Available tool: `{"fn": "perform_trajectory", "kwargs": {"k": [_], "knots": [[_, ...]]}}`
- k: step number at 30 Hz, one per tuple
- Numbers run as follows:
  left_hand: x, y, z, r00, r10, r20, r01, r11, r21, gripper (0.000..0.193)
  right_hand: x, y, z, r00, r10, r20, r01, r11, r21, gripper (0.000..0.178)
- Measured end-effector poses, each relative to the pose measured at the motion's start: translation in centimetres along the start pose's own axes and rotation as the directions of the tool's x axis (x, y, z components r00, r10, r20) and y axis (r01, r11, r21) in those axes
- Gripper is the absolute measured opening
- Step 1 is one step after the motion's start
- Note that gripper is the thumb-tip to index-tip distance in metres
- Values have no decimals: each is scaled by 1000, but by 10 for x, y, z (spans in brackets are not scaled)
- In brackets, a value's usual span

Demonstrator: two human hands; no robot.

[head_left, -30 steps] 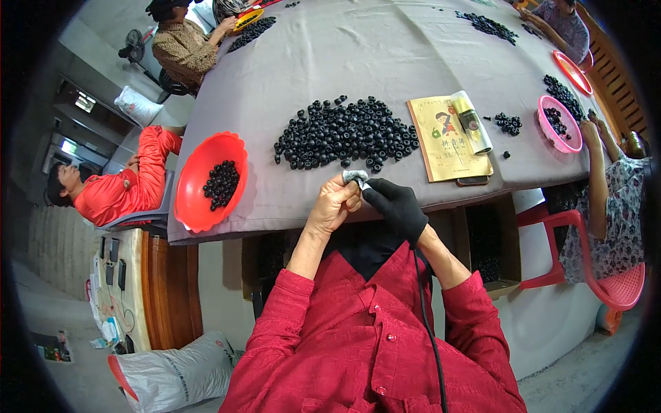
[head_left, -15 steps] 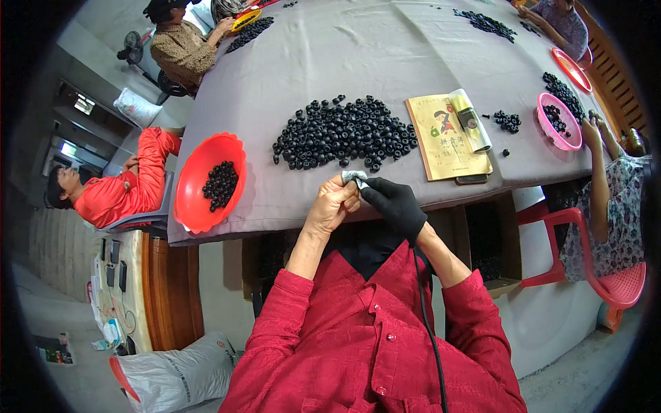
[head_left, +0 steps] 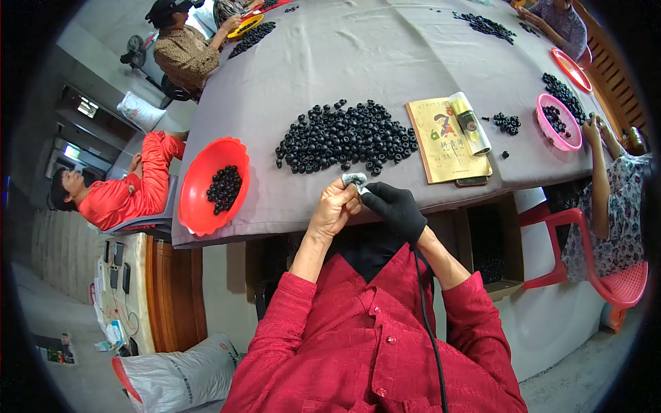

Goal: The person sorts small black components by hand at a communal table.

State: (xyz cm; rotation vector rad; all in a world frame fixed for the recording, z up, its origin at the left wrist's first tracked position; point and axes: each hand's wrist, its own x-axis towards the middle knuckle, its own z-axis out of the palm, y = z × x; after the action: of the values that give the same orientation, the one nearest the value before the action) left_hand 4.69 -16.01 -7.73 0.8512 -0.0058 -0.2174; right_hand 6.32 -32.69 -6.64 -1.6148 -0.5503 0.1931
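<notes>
My left hand (head_left: pixel 335 210) is bare apart from a pale grey cover (head_left: pixel 352 179) at a fingertip. Its fingers are pinched together just off the table's front edge. My right hand (head_left: pixel 398 208) wears a black glove, and its closed fingertips meet those of the left. A small dark piece seems to sit between them, too hidden to name. Just beyond my hands lies a heap of small round black parts (head_left: pixel 348 138) with holes in them. To the left, a red scalloped bowl (head_left: pixel 187 199) holds a smaller batch of the same parts.
A yellow booklet (head_left: pixel 437 138) lies right of the heap, with a rolled, yellowish clear item (head_left: pixel 471 122) on it. Farther right stands a pink basket (head_left: pixel 566 143) beside a co-worker's hands. Other people sit around the grey-covered table (head_left: pixel 330 62). Open boxes (head_left: pixel 506 241) stand underneath.
The whole view has shifted slightly. My two hands stay joined at the fingertips, with only a tiny change in the fingers; the heap and bowl look the same.
</notes>
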Motion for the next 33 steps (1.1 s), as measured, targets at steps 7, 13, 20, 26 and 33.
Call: {"fn": "perform_trajectory", "kwargs": {"k": [7,13,20,26,33], "knots": [[2,0,-3,1000,-6,-22,6,1000,-11,18,0,-1,-1,998,37,41,-34,998,-58,29],[4,1,2,999,13,34,-11,998,-60,11,2,-3,2,997,59,-42,-58,998,19,28],[-2,-2,5,1000,4,14,-5,997,83,5,8,-12,9,964,173,-205,-166,985,48,30],[-7,-9,12,997,-46,66,39,993,108,6,12,-19,8,946,258,-197,-260,966,16,37],[-4,-7,9,994,-80,78,76,996,55,7,10,-6,9,955,201,-220,-191,979,68,32]]}}
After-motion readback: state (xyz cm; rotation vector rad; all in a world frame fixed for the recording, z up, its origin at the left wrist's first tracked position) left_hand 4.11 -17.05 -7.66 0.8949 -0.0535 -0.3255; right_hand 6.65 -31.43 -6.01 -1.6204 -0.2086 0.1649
